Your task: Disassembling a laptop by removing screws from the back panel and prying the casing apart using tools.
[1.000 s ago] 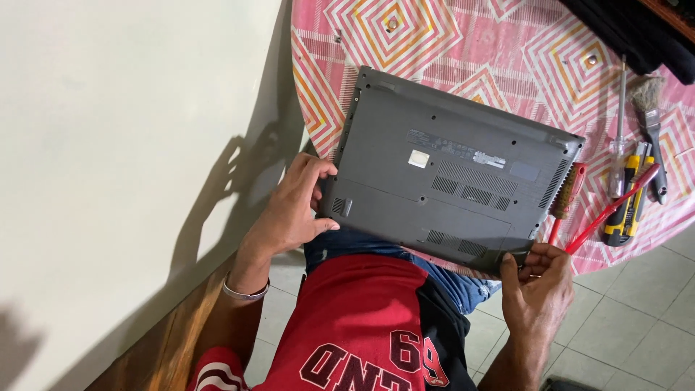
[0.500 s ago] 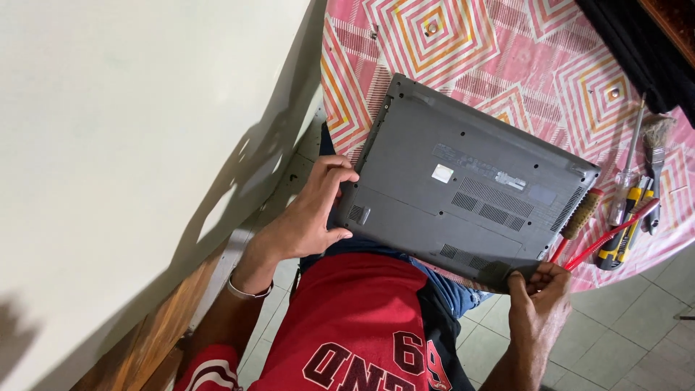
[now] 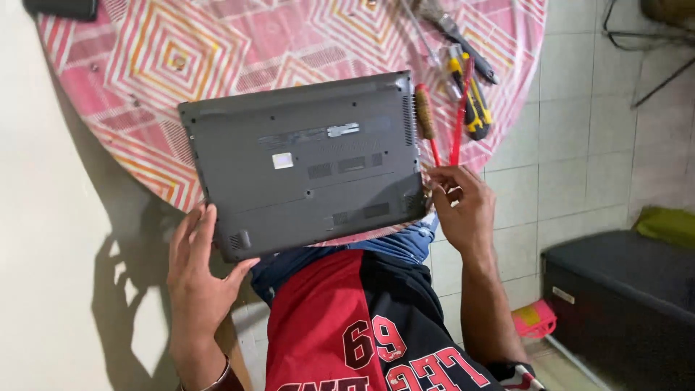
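An upturned grey laptop, shifted further onto the round patterned worktop than a moment earlier, was steadied at its near corners by the left hand and right hand, both loosely open.

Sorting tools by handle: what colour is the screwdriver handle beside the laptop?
Reddish-brown handle, head view.

I'd say a home, w/ improvised repair spot: round table under a pink-orange patterned cloth, pale tiled floor, plain wall, screwdrivers lying loose beside an upturned laptop.
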